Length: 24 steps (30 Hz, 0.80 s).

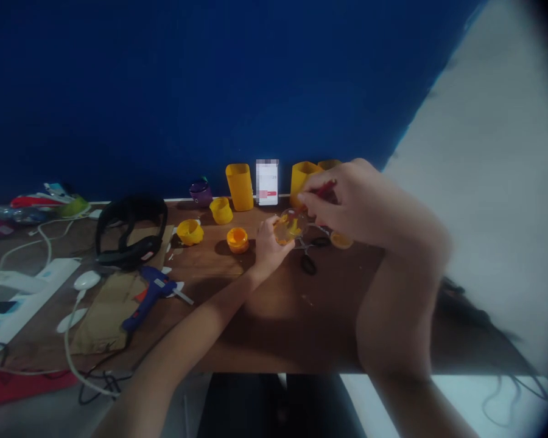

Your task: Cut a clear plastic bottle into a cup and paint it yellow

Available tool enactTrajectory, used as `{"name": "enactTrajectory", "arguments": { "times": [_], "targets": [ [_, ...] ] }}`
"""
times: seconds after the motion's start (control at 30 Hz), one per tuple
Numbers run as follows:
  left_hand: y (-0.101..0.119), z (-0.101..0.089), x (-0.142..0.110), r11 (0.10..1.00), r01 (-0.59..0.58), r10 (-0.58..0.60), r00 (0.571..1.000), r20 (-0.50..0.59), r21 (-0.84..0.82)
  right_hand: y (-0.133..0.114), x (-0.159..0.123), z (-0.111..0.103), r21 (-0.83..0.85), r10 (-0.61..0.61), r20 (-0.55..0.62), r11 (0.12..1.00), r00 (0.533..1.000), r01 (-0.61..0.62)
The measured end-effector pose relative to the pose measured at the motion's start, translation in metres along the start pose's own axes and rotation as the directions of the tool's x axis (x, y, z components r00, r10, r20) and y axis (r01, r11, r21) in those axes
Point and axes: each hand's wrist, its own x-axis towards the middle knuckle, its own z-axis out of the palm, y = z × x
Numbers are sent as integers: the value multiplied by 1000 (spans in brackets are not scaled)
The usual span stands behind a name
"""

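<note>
My left hand [267,246] is closed around a small clear cup [287,230] with streaks of yellow paint on it. In my right hand [351,198] a thin red-handled paintbrush [327,188] is pinched, its lower end pointing down at the cup; the tip is hard to make out. Left of the cup stands an open jar of orange-yellow paint [238,242]. A pair of dark-handled scissors [309,263] lies below the cup, near a round yellowish lid [341,241] under my right wrist.
Yellow containers [240,188] and a lit phone [267,182] stand along the blue wall. Two small yellow cups [190,232] and a purple container [201,193] are further left. A blue glue gun [148,295], black headset [130,234] and white power strip [31,304] with cables occupy the left side.
</note>
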Motion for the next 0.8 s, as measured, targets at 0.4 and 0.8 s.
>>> {"name": "enactTrajectory", "arguments": {
  "times": [0.4,0.8],
  "targets": [
    [2,0,1,998,9,-9,1000,10,-60,-10,-1,0,-14,-60,36,998,998,60],
    [4,2,1,988,69,-72,997,-20,-141,-14,-6,-3,-58,-72,-35,996,997,70]
  ]
}}
